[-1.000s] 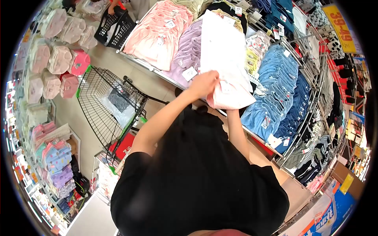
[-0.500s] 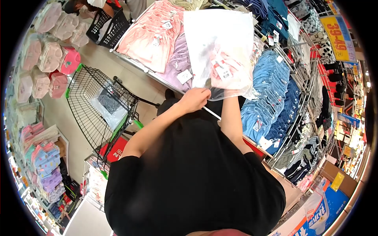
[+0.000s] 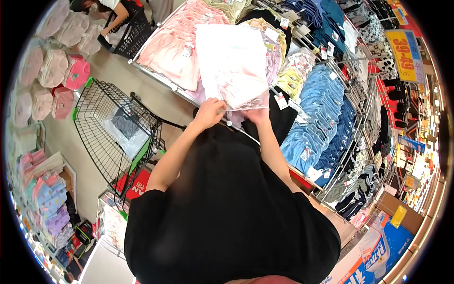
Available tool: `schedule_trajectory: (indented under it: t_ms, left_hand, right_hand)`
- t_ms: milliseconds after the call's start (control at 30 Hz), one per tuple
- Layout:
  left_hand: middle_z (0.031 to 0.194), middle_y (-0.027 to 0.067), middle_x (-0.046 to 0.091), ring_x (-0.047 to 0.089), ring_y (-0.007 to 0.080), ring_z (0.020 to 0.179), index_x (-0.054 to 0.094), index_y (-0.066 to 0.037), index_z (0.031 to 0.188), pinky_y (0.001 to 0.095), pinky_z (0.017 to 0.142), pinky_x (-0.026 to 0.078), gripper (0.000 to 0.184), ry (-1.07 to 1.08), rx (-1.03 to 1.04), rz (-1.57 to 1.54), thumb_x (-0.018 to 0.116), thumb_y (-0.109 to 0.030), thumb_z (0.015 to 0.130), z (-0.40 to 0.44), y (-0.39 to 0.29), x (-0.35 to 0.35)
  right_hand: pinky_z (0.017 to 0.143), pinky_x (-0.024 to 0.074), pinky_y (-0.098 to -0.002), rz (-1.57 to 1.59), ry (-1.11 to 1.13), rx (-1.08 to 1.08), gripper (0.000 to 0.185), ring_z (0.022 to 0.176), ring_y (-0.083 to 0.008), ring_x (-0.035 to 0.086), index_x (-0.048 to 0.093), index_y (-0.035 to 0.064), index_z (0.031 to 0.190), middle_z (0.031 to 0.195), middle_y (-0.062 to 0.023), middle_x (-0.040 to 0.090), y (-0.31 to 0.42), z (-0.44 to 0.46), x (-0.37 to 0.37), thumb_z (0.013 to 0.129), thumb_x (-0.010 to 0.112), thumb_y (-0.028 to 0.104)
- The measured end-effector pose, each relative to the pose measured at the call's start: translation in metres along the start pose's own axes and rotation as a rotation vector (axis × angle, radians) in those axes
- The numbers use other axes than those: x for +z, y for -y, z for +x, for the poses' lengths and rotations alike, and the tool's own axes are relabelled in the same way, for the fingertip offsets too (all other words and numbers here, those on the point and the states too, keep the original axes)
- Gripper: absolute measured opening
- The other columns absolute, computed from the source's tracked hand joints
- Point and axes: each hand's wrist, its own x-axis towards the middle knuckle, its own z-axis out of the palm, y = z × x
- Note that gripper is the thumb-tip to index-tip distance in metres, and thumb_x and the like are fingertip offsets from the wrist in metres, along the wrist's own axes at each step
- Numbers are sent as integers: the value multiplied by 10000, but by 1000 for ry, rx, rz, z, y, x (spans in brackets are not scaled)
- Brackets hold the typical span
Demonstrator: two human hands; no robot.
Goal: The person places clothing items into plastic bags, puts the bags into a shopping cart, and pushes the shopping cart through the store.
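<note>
A clear plastic bag [image 3: 231,61] with a folded pale pink garment inside lies over the clothes on the display table. My left hand [image 3: 211,112] pinches the bag's near edge at its left corner. At the right part of the same edge, my right hand [image 3: 257,113] grips the bag, its fingers partly under the plastic. Around the bag are pink clothes [image 3: 177,42] on the left, a black garment [image 3: 283,116] and yellow clothes [image 3: 291,80] on the right, and blue denim clothes [image 3: 314,118] farther right.
A wire shopping cart [image 3: 111,137] holding a bagged dark item stands at the left. Another person's arm [image 3: 116,21] reaches to a black basket [image 3: 135,35] at the upper left. Packaged items [image 3: 52,71] hang along the left. A metal rail [image 3: 165,83] edges the table.
The bag has moved left and lies flatter, with its pink garment less clearly visible. Both hands have shifted left with it. The black garment and yellow clothes beside it are more exposed.
</note>
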Motion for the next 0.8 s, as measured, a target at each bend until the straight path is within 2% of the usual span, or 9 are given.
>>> schedule_trajectory:
  t_ms: [33,100,167,267,367,433,567,700,800]
  left_hand:
    - [928,133,611,584,352,945,611,-83,964,450,819,465,218,-4,-8,-4,666,-140,760,-3,5,4]
    - [1079,182,610,567,340,1046,585,-80,1161,390,900,451,418,-438,-35,113,725,-206,789,-7,13,11]
    - [1176,214,581,553,319,1115,493,-46,1294,397,956,436,589,-440,-140,-65,743,-274,812,-5,33,28]
    - [1074,107,620,618,176,948,442,-35,1334,310,746,516,548,-298,-699,-865,700,-187,875,-6,26,37]
    - [1004,80,649,637,121,810,483,-39,1310,232,663,508,447,-221,-723,-1051,652,-113,903,-10,21,32]
    - [982,77,658,637,116,778,510,-31,1289,222,666,510,402,-198,-715,-1045,632,-95,912,-11,25,29]
    - [970,72,672,633,99,754,581,-1,1223,216,680,518,302,-89,-639,-1116,593,-61,927,-12,25,20]
    - [934,69,684,631,91,761,604,9,1199,215,682,513,277,-9,-567,-1077,578,-51,929,-18,14,18]
    - [804,53,679,615,93,711,646,36,1070,223,658,492,194,-171,-546,-923,627,-38,891,-16,7,16]
  right_hand:
    - [1093,302,-570,144,138,-33,762,1346,-363,375,365,110,1455,1485,-141,389,6,-2,12,892,456,617]
    - [1083,320,-549,72,52,-85,855,1326,-357,391,328,108,1460,1455,-147,398,11,22,-18,866,423,716]
    - [1090,296,-562,128,-235,-80,786,1374,-340,343,322,107,1477,1506,-141,354,15,30,-23,908,396,645]
    - [1091,294,-561,-104,-264,-69,772,1364,-352,347,305,109,1482,1503,-146,352,16,15,-13,930,355,646]
    - [1052,366,-529,-231,-417,-29,694,1320,-343,409,339,85,1446,1476,-188,371,12,-4,-11,959,382,578]
    - [975,457,-466,-505,-519,-16,567,1191,-315,543,457,38,1333,1346,-213,502,5,-17,-23,972,437,474]
    - [752,552,-312,-930,-358,129,337,842,-189,662,622,-3,1101,998,-113,670,-26,-39,5,963,543,295]
    - [722,547,-263,-943,-122,288,355,827,-150,659,634,6,1089,984,-76,677,-71,-28,35,962,579,333]
    - [740,535,-277,-770,-135,295,282,847,-152,652,635,22,1070,977,-76,677,-69,-22,29,965,579,277]
